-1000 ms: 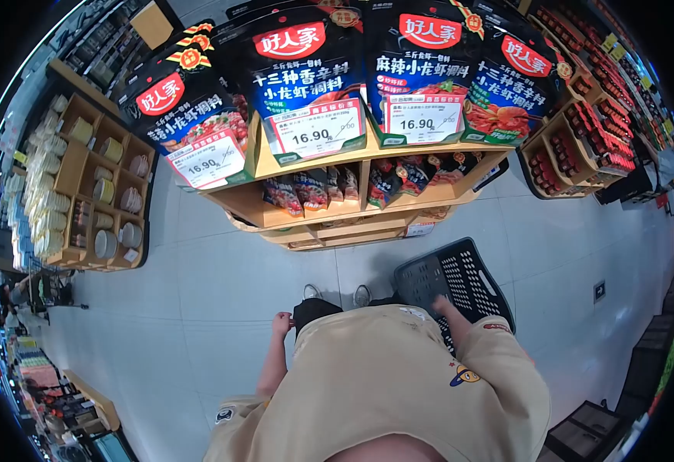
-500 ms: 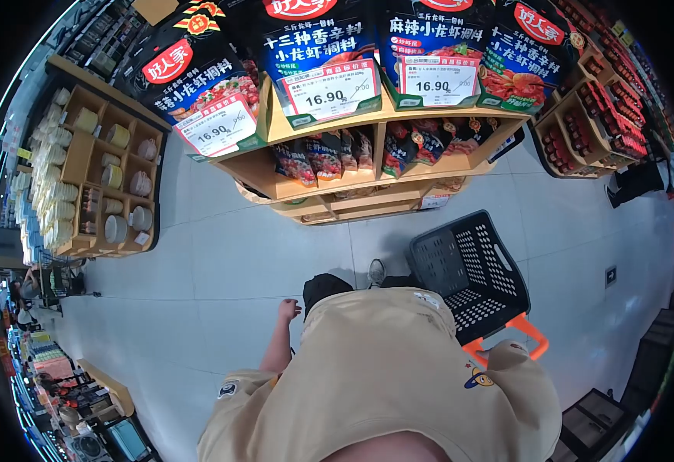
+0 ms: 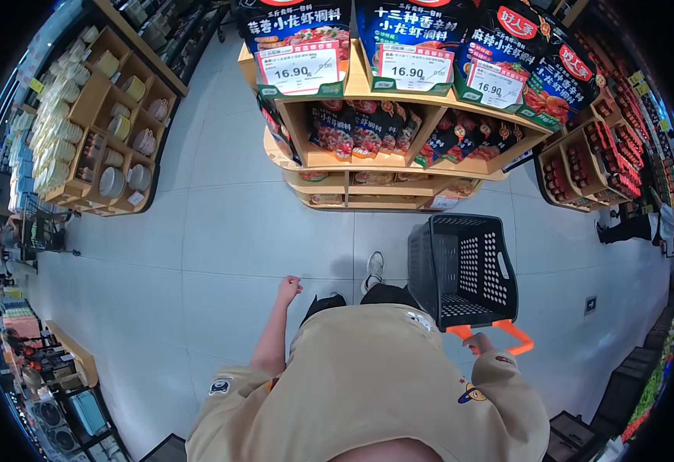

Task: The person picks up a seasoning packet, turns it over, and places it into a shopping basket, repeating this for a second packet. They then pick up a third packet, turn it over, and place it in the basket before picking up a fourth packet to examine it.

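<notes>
My right hand [image 3: 476, 343] grips the orange handle [image 3: 514, 339] of a dark grey shopping basket [image 3: 423, 269]. The basket stands at my right side, with nothing visible inside. My left hand [image 3: 290, 289] hangs in the air at my left, fingers curled in, and nothing shows in it. Ahead of me is a wooden display shelf [image 3: 358, 162] with large seasoning packs [image 3: 300, 38] on top. Price labels [image 3: 295, 71] reading 16.90 are fixed to these packs, and smaller pouches [image 3: 368, 131] stand on the shelf below.
To the left, a wooden rack [image 3: 94, 150] holds bowls and wrapped goods. Red-packaged jars [image 3: 618, 158] fill a rack on the right, with a person in dark trousers [image 3: 628, 229] near it. Dark crates [image 3: 622, 377] line the lower right. Grey tiled floor [image 3: 229, 231] lies between.
The display shelf and packs have shifted right in view, and the left rack shows more fully. The basket is more upright and my right hand on its handle has come into clearer view.
</notes>
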Tool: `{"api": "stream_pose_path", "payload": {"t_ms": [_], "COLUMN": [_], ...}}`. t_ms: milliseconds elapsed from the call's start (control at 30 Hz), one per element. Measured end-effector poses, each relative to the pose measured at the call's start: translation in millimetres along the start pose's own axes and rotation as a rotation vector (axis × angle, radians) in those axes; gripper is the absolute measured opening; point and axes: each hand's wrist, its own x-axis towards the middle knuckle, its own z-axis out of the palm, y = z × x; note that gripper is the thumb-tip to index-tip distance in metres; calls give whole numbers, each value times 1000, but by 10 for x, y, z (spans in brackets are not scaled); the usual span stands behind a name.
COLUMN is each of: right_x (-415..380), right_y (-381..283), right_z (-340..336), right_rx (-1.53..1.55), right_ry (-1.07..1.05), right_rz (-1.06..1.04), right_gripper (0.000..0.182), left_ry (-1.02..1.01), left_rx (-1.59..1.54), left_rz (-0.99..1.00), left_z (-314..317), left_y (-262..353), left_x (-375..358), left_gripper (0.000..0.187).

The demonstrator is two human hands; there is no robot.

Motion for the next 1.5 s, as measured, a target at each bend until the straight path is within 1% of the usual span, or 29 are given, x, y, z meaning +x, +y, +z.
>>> {"api": "stream_pose_path", "payload": {"t_ms": [33, 133, 200, 233, 300, 333, 367, 400, 433, 500, 533, 600, 667, 700, 767, 800, 867, 900, 967, 1033, 1100, 1133, 1233, 1300, 1333, 1400, 1500], "right_x": [-37, -194, -325, -225, -99, -82, -50, -64, -131, -304, -344, -406, -537, -572, -406, -327, -191, -157, -175, -160, -119, -103, -180, -227, -222, -221, -182], "right_y": [-44, -215, -375, -341, -331, -308, -322, -367, -419, -498, -499, -532, -564, -564, -540, -534, -515, -511, -529, -534, -517, -513, -511, -510, -511, -530, -536], "right_z": [26, 141, 210, 283, 438, 463, 491, 514, 510, 463, 463, 451, 445, 458, 447, 422, 395, 386, 381, 390, 393, 395, 416, 429, 429, 428, 427], "right_rx": [-8, -46, -272, -270, -677, -678, -756, -834, -833, -756, -757, -795, -785, -770, -767, -765, -767, -770, -771, -769, -754, -751, -766, -756, -756, -759, -761], "right_ry": [22, 65, 124, 128, 545, 548, 562, 575, 576, 343, 345, 322, 334, 345, 322, 299, 293, 280, 294, 302, 436, 442, 468, 499, 498, 498, 492], "right_rz": [0, 7, -34, -28, -355, -350, -327, -304, -303, -181, -187, -191, -192, -185, -185, -179, -180, -175, -185, -191, -229, -232, -234, -254, -247, -246, -223], "right_gripper": [30, 30, 36, 36, 43, 43, 47, 50, 50, 51, 51, 51, 51, 51, 51, 52, 53, 53, 53, 53, 39, 41, 42, 43, 42, 41, 39], "left_ry": [2, 15, 14, 14, 11, 17, 13, 0, -10, -8, -3, 17, 32, 37, 63, 67, 39, 42, 42, 22, -7, -9, 4, 18, 21, 2, -5], "left_rx": [3, -14, 4, 10, -17, -42, -43, -49, -54, -99, -145, -121, -109, -109, -114, -118, -33, -35, -120, -92, 151, 156, 152, 35, 34, -76, -93], "left_rz": [-65, -358, -520, -593, -602, -609, -609, -564, -520, -487, -453, -328, -172, -172, -99, -95, -206, -203, -274, -244, -260, -264, -304, -318, -318, -264, -225], "left_z": [-92, -361, -490, -534, -558, -558, -549, -538, -538, -515, -501, -481, -484, -483, -473, -467, -452, -443, -431, -461, -502, -521, -571, -575, -573, -556, -515], "left_y": [-243, -969, -1284, -1387, -1565, -1626, -1668, -1717, -1735, -1673, -1597, -1444, -1251, -1206, -1108, -1105, -1146, -1202, -1388, -1426, -1452, -1448, -1468, -1462, -1459, -1422, -1249], "left_x": [-92, -431, -721, -847, -1047, -1096, -1105, -1091, -1098, -1017, -957, -840, -797, -787, -778, -784, -795, -815, -855, -942, -1038, -1068, -1060, -986, -946, -863, -859], "left_gripper": [21, 21, 22, 23, 24, 25, 25, 25, 25, 25, 25, 24, 23, 23, 22, 22, 23, 23, 20, 21, 22, 22, 24, 23, 23, 23, 22]}}
